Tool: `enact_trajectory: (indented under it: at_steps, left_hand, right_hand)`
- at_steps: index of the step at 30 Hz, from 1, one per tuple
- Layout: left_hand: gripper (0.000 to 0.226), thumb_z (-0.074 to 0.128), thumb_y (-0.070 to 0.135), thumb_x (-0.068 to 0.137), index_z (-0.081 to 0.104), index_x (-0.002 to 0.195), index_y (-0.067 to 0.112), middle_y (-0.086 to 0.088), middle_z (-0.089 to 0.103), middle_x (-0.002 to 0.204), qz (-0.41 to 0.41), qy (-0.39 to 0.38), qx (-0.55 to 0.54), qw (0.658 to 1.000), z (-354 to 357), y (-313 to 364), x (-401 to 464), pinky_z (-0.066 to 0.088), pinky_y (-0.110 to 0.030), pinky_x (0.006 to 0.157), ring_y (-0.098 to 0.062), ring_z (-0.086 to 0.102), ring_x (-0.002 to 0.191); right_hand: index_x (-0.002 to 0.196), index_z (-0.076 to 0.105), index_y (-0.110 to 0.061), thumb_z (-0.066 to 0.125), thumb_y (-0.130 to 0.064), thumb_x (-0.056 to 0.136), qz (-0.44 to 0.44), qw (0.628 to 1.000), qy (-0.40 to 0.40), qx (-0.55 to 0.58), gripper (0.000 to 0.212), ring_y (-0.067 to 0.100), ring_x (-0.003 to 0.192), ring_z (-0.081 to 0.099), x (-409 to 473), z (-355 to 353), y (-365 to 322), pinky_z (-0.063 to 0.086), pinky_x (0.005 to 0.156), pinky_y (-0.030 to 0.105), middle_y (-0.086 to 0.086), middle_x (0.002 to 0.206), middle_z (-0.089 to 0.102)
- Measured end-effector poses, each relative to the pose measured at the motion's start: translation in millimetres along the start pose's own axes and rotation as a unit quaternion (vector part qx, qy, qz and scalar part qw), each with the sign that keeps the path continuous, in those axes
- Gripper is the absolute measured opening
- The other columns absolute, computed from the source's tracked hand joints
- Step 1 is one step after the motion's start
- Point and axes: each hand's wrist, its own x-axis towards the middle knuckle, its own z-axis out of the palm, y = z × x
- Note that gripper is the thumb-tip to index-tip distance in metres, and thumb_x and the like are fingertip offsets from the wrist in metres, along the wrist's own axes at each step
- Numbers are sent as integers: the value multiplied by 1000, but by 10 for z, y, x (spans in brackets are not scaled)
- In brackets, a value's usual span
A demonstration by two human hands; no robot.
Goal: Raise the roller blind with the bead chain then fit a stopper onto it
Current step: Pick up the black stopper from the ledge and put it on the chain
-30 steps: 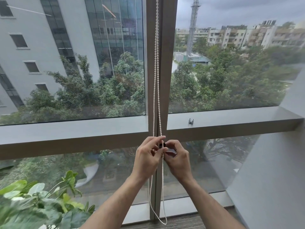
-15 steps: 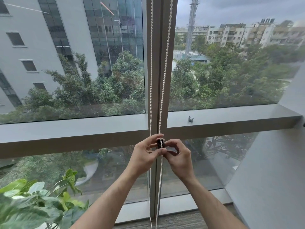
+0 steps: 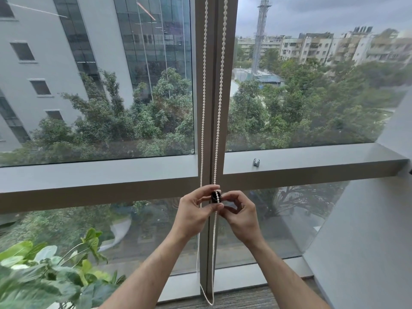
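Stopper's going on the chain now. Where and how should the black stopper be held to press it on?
Pinch the black stopper by its two side faces, left hand from the left, right hand from the right. It is a small block whose front sits against the right strand of the bead chain, so side pinches probably keep that strand uncovered.

Stopper half hidden by fingers

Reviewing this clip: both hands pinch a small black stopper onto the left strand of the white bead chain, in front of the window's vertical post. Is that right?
Not quite. The head view shows the black stopper sitting on the right strand of the bead chain, not the left; the left strand runs behind the left hand. The rest holds: the right hand pinches too, in front of the vertical post.
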Motion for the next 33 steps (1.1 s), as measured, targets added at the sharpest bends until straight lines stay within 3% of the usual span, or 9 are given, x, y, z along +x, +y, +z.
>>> enact_trajectory:
  at_steps: [3,10,15,20,26,28,31,33]
  left_hand:
    - [44,84,-2,71,73,110,17,0,77,102,3,6,2,1000,7,-26,-2,54,-26,89,-17,73,96]
    - [43,83,-2,73,74,108,21,-1,76,104,0,20,-8,1000,52,-12,-19,55,-20,75,-16,70,98]
    - [42,86,5,71,74,108,23,-1,76,102,-8,19,2,1000,73,18,-11,57,-22,76,-18,69,97]
    - [42,86,8,72,74,109,23,0,76,102,-12,17,13,1000,72,50,-21,58,-27,77,-22,69,99]
    - [42,84,2,72,74,106,25,-2,76,102,-15,16,-1,1000,87,93,-96,57,-24,75,-18,69,97]
    - [41,84,0,72,74,106,21,-4,76,102,-16,14,-5,1000,95,104,-117,57,-23,75,-18,69,97]
    - [41,83,-2,72,73,108,14,-6,76,102,-18,14,-3,1000,111,125,-139,57,-24,75,-16,69,96]
    - [40,83,-3,72,73,108,12,-6,76,102,-16,14,-2,1000,109,132,-152,57,-24,75,-15,69,96]
  right_hand:
    - [95,70,-24,76,1,81,25,1000,-17,5,30,25,86,74,7,-35,29,60,77,34,6,95,74]
    - [96,68,-17,73,-1,81,11,999,-27,-26,22,23,92,69,67,-121,-4,57,74,34,6,96,71]
    - [98,65,-19,69,-6,82,58,984,109,-130,21,5,83,66,420,-311,100,54,75,24,-4,92,70]
    - [114,62,-9,67,-13,88,121,941,216,-229,27,27,96,64,947,-643,268,52,92,40,12,102,68]
    - [135,53,0,73,-23,88,153,916,206,-308,57,36,118,55,1386,-888,342,40,101,39,21,126,59]
    - [134,53,1,74,-25,87,164,906,199,-336,58,38,120,54,1459,-899,365,39,101,39,23,128,59]
    - [114,62,-1,73,-29,86,178,885,191,-385,41,40,110,61,1535,-874,386,45,90,41,24,116,66]
    - [117,65,-4,73,-30,86,184,876,189,-403,42,40,112,62,1568,-874,385,46,93,41,22,117,69]
